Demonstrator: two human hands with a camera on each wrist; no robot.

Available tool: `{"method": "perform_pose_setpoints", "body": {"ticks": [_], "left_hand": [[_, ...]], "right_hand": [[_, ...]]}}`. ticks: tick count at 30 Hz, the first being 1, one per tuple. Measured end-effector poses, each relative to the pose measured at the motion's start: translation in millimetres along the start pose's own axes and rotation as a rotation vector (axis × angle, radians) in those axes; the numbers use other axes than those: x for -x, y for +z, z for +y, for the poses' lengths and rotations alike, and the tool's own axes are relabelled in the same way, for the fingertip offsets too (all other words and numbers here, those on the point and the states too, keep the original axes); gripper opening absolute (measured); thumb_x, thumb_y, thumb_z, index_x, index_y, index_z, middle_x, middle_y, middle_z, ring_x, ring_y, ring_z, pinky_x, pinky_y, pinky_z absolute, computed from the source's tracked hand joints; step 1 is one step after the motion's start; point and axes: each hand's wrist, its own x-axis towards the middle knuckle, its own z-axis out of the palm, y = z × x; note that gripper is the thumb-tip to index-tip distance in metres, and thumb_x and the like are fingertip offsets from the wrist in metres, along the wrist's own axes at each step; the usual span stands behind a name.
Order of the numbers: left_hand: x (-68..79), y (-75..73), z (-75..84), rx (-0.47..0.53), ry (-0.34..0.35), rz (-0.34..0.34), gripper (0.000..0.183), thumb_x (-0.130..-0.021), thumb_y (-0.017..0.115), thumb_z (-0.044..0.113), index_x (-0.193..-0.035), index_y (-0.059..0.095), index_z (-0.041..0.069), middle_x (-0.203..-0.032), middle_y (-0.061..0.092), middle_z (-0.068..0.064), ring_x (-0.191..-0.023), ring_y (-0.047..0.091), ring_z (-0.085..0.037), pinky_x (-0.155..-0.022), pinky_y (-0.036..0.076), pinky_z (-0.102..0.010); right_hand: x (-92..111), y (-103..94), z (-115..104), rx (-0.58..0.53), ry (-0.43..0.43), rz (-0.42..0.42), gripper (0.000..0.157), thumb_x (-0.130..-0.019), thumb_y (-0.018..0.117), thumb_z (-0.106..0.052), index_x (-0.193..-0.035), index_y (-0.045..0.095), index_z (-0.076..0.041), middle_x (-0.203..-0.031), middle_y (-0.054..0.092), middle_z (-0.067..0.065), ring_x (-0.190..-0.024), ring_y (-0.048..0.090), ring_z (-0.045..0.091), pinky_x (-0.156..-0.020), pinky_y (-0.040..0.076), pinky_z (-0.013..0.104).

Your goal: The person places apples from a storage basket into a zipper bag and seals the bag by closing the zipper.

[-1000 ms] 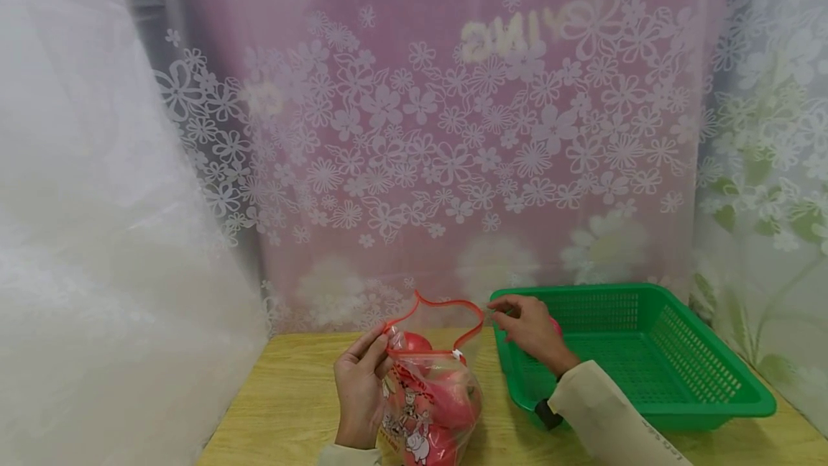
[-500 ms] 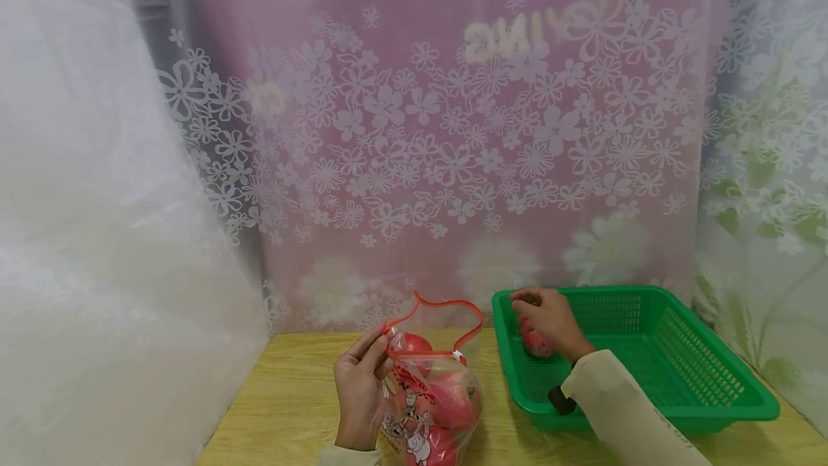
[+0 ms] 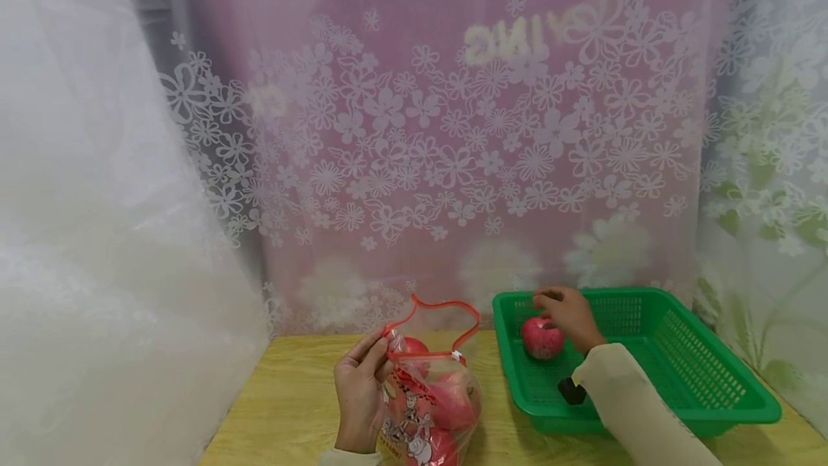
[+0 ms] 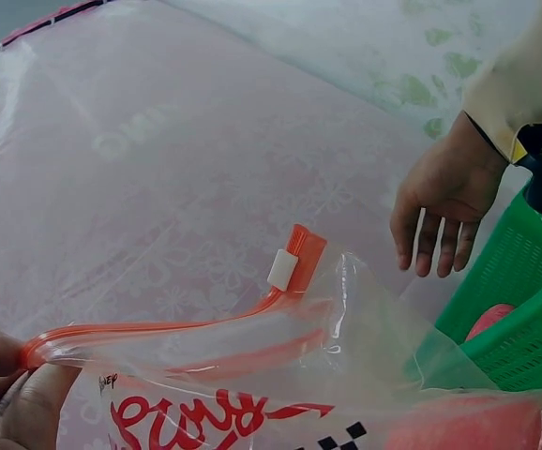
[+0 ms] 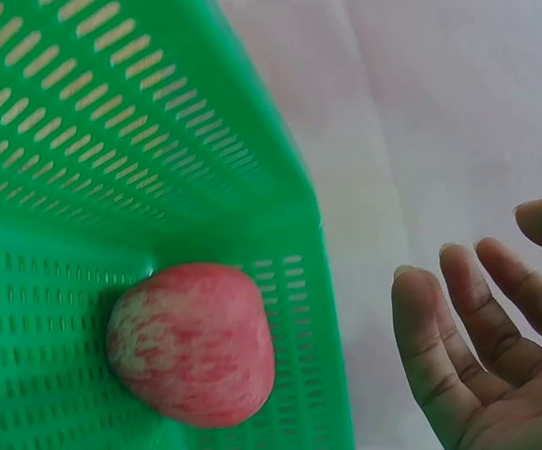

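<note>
My left hand (image 3: 359, 387) pinches the orange zip edge of a clear zipper bag (image 3: 432, 408) between thumb and fingers. The bag's mouth gapes, with a white slider (image 4: 283, 270) at one end of the zip. Several red apples (image 3: 453, 403) fill it, seen through the printed plastic. My right hand (image 3: 572, 318) is above the left end of a green plastic basket (image 3: 637, 308), holding nothing. In the right wrist view its fingers (image 5: 421, 347) are loosely bent and spread outside the basket's rim. One red apple (image 5: 196, 345) lies inside the basket, in a corner, apart from that hand.
Bag and basket rest side by side on a wood-grain table (image 3: 291, 372). Behind stands a pink curtain (image 3: 414, 164) with white flowers, and a pale sheet (image 3: 116, 236) hangs at the left. A black strap piece (image 3: 572, 390) shows at my right wrist.
My right hand has moved rightward over the basket, and the apple beneath it has come into full view. My left hand stays on the bag, whose open edge has shifted slightly.
</note>
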Motion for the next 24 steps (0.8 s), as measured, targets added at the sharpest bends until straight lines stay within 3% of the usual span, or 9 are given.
{"method": "perform_pose_setpoints", "body": {"ticks": [10, 16, 24], "left_hand": [[-1.1, -1.2, -1.7, 0.005, 0.013, -0.007, 0.019, -0.085, 0.06, 0.002, -0.103, 0.067, 0.0, -0.088, 0.069, -0.007, -0.078, 0.067, -0.012, -0.063, 0.053, -0.018], [-1.3, -1.9, -2.2, 0.006, 0.018, -0.018, 0.02, -0.085, 0.06, 0.003, -0.104, 0.066, 0.0, -0.088, 0.069, -0.007, -0.079, 0.067, -0.013, -0.063, 0.053, -0.019], [-1.2, -1.5, -2.2, 0.003, 0.009, -0.014, 0.021, -0.086, 0.06, 0.004, -0.106, 0.066, 0.0, -0.09, 0.068, -0.007, -0.077, 0.067, -0.011, -0.062, 0.053, -0.017]], "right_hand": [[-6, -12.6, 19, 0.037, 0.051, 0.048, 0.049, -0.094, 0.046, -0.034, -0.124, 0.046, 0.005, -0.119, 0.051, 0.028, -0.09, 0.059, 0.024, -0.077, 0.052, 0.043], [-8, -16.5, 27, 0.059, 0.076, 0.038, 0.058, -0.094, 0.044, -0.04, -0.127, 0.043, 0.006, -0.122, 0.048, 0.029, -0.101, 0.055, 0.035, -0.078, 0.051, 0.044], [-14, -20.9, 40, 0.049, 0.142, 0.033, 0.058, -0.093, 0.043, -0.042, -0.127, 0.043, 0.005, -0.123, 0.046, 0.029, -0.106, 0.05, 0.039, -0.076, 0.053, 0.04]]}}
